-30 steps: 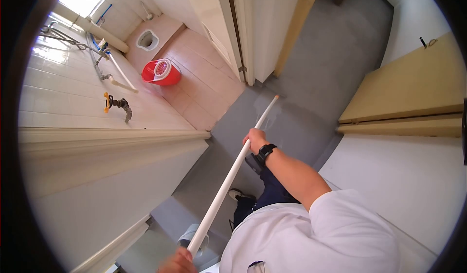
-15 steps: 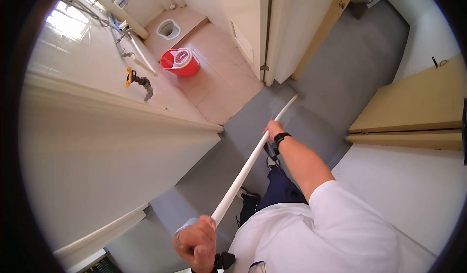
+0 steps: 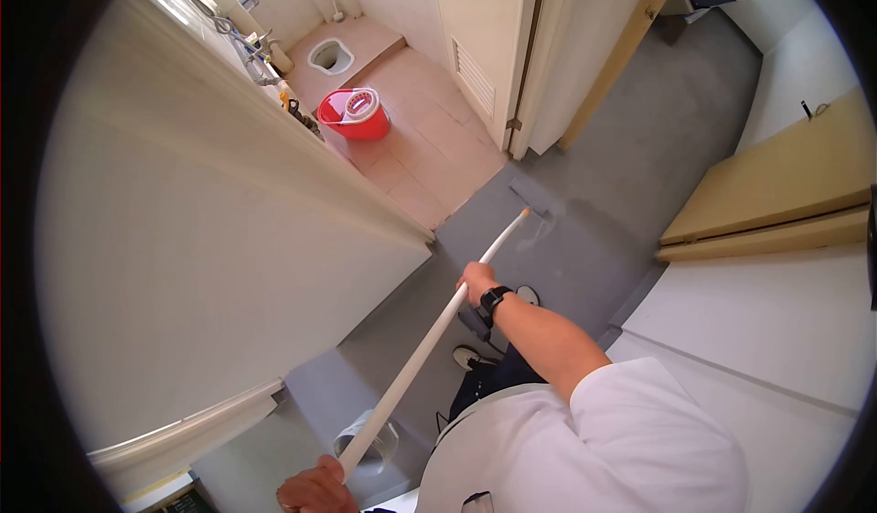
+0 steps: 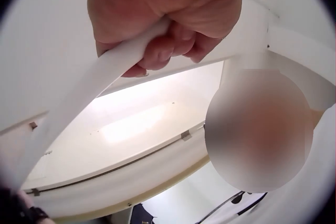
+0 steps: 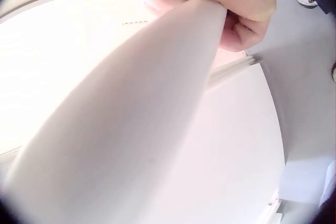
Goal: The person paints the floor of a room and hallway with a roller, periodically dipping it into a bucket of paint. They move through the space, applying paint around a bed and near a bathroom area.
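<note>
A long white pole [image 3: 416, 362] runs slantwise across the head view, its orange-tipped far end low over the grey floor. At that end a thin grey bar [image 3: 527, 197] lies on the floor beside pale wet-looking streaks. Partway along the pole, my right hand [image 3: 477, 282] grips it, a black band round the wrist. Near the bottom edge my left hand [image 3: 317, 491] holds the pole's near end. Curled fingers [image 4: 157, 53] wrap the pole in the left wrist view. In the right wrist view the pole [image 5: 126, 113] fills much of the picture below the right hand.
A red bucket [image 3: 356, 116] with a white wringer basket stands on pink tiles, near a squat toilet [image 3: 331, 57]. A clear container [image 3: 379, 444] is beside the pole's near part. A cream wall [image 3: 237, 239] borders the left; a yellow wooden door [image 3: 776, 179] the right.
Half a second ago both hands had shifted up and right with the pole; now they are lower and further left, still gripping it. The head view has turned, showing less of the left-hand taps.
</note>
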Demonstrator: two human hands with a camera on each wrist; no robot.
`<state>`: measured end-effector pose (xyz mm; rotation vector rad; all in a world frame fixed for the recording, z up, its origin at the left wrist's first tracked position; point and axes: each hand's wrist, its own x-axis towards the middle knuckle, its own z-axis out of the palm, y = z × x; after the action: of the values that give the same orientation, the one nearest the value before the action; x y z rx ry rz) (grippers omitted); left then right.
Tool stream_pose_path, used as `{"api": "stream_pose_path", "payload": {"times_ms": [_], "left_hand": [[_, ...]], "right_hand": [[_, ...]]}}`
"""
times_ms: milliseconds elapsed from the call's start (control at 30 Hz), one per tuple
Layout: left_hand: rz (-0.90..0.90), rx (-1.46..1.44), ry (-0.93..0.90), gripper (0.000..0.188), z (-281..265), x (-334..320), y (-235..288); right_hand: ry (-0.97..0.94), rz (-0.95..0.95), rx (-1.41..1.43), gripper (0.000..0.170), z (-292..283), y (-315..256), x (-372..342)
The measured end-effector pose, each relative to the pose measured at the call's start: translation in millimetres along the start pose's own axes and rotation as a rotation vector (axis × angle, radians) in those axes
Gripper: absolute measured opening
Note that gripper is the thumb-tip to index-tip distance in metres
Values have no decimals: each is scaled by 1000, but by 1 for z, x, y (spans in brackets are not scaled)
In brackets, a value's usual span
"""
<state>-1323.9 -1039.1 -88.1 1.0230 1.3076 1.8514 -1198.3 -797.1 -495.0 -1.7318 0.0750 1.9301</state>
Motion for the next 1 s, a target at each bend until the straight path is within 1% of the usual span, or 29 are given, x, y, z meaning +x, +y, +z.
{"api": "stream_pose_path", "payload": {"times_ms": [33,67,100,133,167,200,233,300,333,367,433,467,500,533,600,667,733,800,867,900,1000], "left_hand": [[3,-4,-5,51,-18,-9,-10],[224,703,0,38,-41,-21,-27],[323,1059,-14,32,-46,-21,-37],[442,1408,7,27,-50,-21,-47],[450,1217,-43,27,-38,-10,-58],[239,677,-78,26,-18,0,-64],[71,120,-20,26,2,10,-70],[62,109,-22,25,18,24,-80],[52,97,-26,25,21,26,-79],[30,109,-29,25,24,30,-67],[-57,34,17,47,31,46,-38],[-58,32,14,47,29,43,-30],[-32,33,36,46,23,34,-22],[-10,32,56,44,21,31,-17],[16,28,49,44,26,39,-17],[55,34,55,44,26,47,-19],[-33,-4,2,45,18,63,-35],[-35,-6,-17,45,38,72,-47],[-52,41,-45,45,57,75,-55],[-53,32,-28,47,56,75,-57],[-76,31,-16,48,49,69,-42]], "right_hand": [[0,4,-11,20,1,-9,2],[1,8,-22,20,2,-19,4],[57,-7,75,18,0,-22,15],[61,-8,76,18,-3,-29,28],[36,-90,-112,18,-12,-34,61],[21,-124,-207,18,-15,-38,84],[10,-159,-301,18,-17,-42,108],[-16,-204,-317,16,-14,-56,141],[-48,-219,-355,15,-19,-40,151],[-80,-236,-392,14,-26,-24,162],[4,-137,-228,13,-4,-20,112],[150,3,7,15,13,-34,41],[87,-14,31,14,16,-38,20],[94,-15,35,14,21,-41,9],[183,40,-11,16,33,-46,1],[179,19,-24,16,36,-56,4],[74,-42,-17,14,31,-68,18],[-38,-207,-255,14,13,-60,102],[159,-47,-21,16,23,-100,70],[123,-30,-17,17,24,-110,43],[116,-23,-18,18,21,-96,32]]}}
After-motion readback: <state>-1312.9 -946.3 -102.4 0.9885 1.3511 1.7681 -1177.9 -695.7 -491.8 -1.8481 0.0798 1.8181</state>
